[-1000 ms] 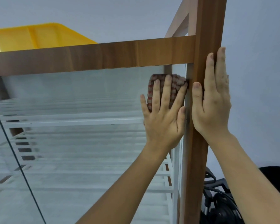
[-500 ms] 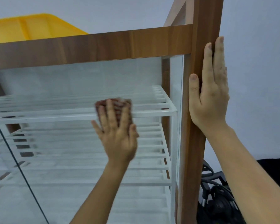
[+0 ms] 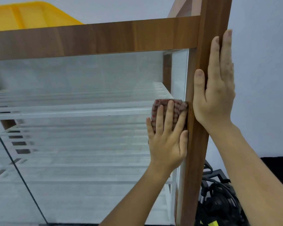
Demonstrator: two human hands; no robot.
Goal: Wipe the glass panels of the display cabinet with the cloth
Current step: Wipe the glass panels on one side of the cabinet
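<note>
The display cabinet has a brown wooden frame point(image 3: 95, 39) and a front glass panel point(image 3: 75, 144) with white slatted shelves behind it. My left hand point(image 3: 167, 141) presses a red-and-brown checked cloth point(image 3: 178, 105) flat against the glass at the panel's right edge, fingers spread over the cloth. Most of the cloth is hidden under the fingers. My right hand point(image 3: 214, 88) lies flat on the right wooden post point(image 3: 196, 160), thumb on the front face and fingers on the side, holding nothing.
A yellow plastic bin point(image 3: 28, 15) sits on top of the cabinet at the far left. Black cables and gear point(image 3: 219, 201) lie on the floor right of the post. A pale wall stands behind.
My left hand slid the cloth from the panel's upper right corner down and left, then back right to the post at shelf height. My right hand stayed on the post.
</note>
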